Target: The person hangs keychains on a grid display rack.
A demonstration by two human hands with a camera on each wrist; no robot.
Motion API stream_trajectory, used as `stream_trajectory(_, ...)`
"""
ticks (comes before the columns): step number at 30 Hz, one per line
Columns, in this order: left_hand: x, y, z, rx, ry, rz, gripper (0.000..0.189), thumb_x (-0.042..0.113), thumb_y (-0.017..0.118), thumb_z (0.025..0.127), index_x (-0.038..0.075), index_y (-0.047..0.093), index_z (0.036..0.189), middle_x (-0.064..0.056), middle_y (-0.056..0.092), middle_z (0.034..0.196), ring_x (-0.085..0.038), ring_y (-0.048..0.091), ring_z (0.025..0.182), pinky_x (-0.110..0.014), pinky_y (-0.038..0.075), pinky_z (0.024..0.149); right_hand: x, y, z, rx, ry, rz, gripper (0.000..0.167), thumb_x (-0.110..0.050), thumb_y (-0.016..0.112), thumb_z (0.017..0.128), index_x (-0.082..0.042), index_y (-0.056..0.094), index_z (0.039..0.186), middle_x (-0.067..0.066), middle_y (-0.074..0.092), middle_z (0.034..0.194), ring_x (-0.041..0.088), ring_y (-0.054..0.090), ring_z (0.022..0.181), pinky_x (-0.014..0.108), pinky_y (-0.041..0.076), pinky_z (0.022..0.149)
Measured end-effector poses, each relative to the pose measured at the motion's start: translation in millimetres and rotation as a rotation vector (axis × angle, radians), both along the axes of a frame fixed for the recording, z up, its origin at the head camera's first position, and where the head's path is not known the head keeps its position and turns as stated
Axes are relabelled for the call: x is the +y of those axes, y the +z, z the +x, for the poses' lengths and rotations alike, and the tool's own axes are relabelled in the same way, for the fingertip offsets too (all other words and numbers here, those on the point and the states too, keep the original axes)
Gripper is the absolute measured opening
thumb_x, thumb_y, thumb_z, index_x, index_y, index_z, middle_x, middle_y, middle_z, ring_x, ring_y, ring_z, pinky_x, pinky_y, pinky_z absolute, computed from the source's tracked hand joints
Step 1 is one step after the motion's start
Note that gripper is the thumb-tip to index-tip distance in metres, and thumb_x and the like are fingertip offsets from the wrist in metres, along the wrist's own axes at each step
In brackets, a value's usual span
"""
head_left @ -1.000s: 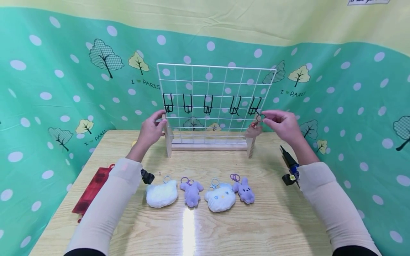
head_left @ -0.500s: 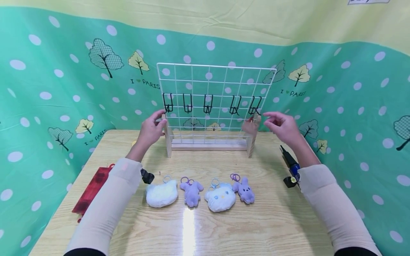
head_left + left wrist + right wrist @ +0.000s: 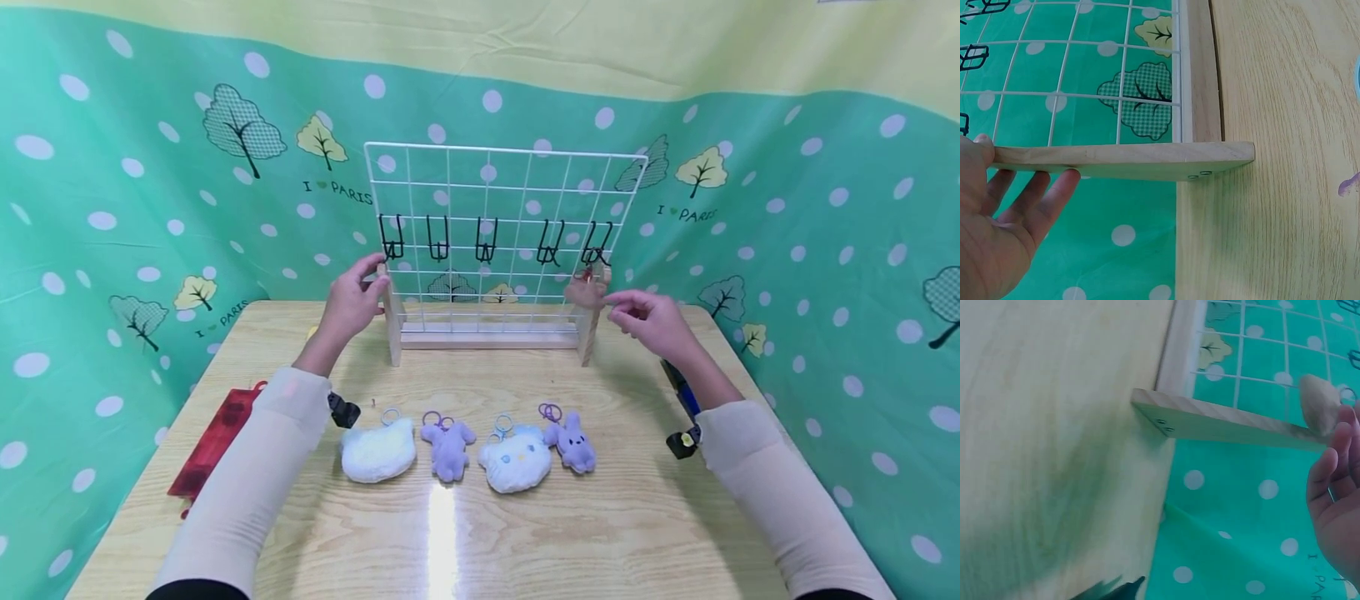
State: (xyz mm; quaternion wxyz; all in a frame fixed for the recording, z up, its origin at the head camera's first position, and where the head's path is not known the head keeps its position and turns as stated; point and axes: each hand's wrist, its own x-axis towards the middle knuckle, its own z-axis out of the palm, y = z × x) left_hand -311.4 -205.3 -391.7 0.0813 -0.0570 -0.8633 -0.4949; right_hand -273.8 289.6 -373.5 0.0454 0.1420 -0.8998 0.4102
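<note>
Head view: a person's left hand (image 3: 351, 296) grips the left wooden post (image 3: 393, 325) of a white wire rack (image 3: 506, 150) at center frame. Right of center, the right hand (image 3: 651, 323) appears released, fingers loosely bent, its index fingertip at the edge of a brown plush pendant (image 3: 581, 292) — whether the two touch cannot be told. The pendant hangs below the rightmost black hook (image 3: 596, 255), in front of the rack's right end; its fastening is hard to make out. Across the lower center lie a white plush (image 3: 377, 452), a purple plush (image 3: 448, 450), a white cat-face plush (image 3: 515, 462) and a purple rabbit (image 3: 573, 446). A red item (image 3: 225, 437) at left and a dark tool (image 3: 678, 387) at right are partly covered by the sleeves.

Left wrist view: the left hand, cut off at the left edge, has its fingers behind the post and its thumb at the edge. A purple scrap (image 3: 1349, 185) at far right is too cropped to identify.

Right wrist view, blurred: the right hand, cropped at the right edge, is just beside the pendant — no object visible in its fingers.
</note>
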Motion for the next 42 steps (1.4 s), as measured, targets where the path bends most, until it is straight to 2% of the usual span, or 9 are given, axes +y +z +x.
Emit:
stream_trajectory(6, -0.6, -1.4, -1.0, 0.016, -0.006, 0.000, 0.049, 0.033, 0.052, 0.107, 0.028, 0.043, 0.155, -0.011, 0.041, 0.162, -0.038, 0.057, 0.134, -0.041, 0.066, 0.081, -3.4, -16.7, 3.6, -0.033, 0.042, 0.024, 0.030, -0.017, 0.064, 0.101, -0.002, 0.067, 0.128, 0.012, 0.068, 0.095, 0.016, 0.059, 0.075, 0.022, 0.051, 0.057)
stream_trajectory(14, 0.6, 1.5, -0.2, 0.008, -0.012, 0.006, 0.050, 0.033, 0.051, 0.107, 0.028, 0.042, 0.156, -0.011, 0.040, 0.162, -0.038, 0.055, 0.135, -0.041, 0.066, 0.082, -8.1, -34.0, 6.3, -0.118, 0.058, 0.052, 0.030, -0.017, 0.067, 0.099, -0.007, 0.068, 0.128, 0.010, 0.070, 0.099, 0.020, 0.059, 0.079, 0.023, 0.052, 0.059)
stream_trajectory(23, 1.0, 0.8, -0.9, 0.003, -0.011, 0.002, 0.050, 0.035, 0.052, 0.107, 0.029, 0.042, 0.155, -0.011, 0.041, 0.162, -0.037, 0.056, 0.135, -0.042, 0.066, 0.083, -11.9, -55.7, 9.9, -0.171, 0.100, 0.032, 0.031, -0.013, 0.067, 0.098, -0.001, 0.068, 0.126, 0.015, 0.072, 0.099, 0.016, 0.060, 0.077, 0.022, 0.054, 0.060)
stream_trajectory(30, 1.2, 1.6, 0.2, 0.003, -0.011, 0.008, 0.050, 0.034, 0.051, 0.107, 0.030, 0.041, 0.156, -0.011, 0.039, 0.163, -0.038, 0.053, 0.137, -0.042, 0.066, 0.084, -19.4, -70.9, 10.3, -0.217, 0.195, 0.047, 0.031, -0.013, 0.069, 0.097, 0.000, 0.069, 0.125, 0.007, 0.072, 0.097, 0.017, 0.062, 0.086, 0.021, 0.054, 0.070)
stream_trajectory(38, 1.4, 0.3, -1.2, 0.012, -0.007, 0.006, 0.049, 0.034, 0.051, 0.107, 0.030, 0.042, 0.155, -0.010, 0.040, 0.162, -0.038, 0.056, 0.135, -0.040, 0.066, 0.083, -26.0, -85.8, 10.4, -0.269, 0.335, 0.074, 0.032, -0.006, 0.069, 0.095, -0.003, 0.068, 0.126, 0.013, 0.074, 0.101, 0.017, 0.066, 0.088, 0.023, 0.058, 0.071)
stream_trajectory(42, 1.5, 0.4, -0.6, 0.014, -0.005, 0.005, 0.050, 0.034, 0.051, 0.107, 0.030, 0.042, 0.155, -0.010, 0.041, 0.162, -0.038, 0.056, 0.134, -0.040, 0.066, 0.083, -30.7, -90.5, 10.7, -0.296, 0.404, 0.095, 0.033, -0.002, 0.069, 0.093, -0.005, 0.069, 0.127, 0.011, 0.074, 0.103, 0.015, 0.067, 0.091, 0.024, 0.060, 0.076)
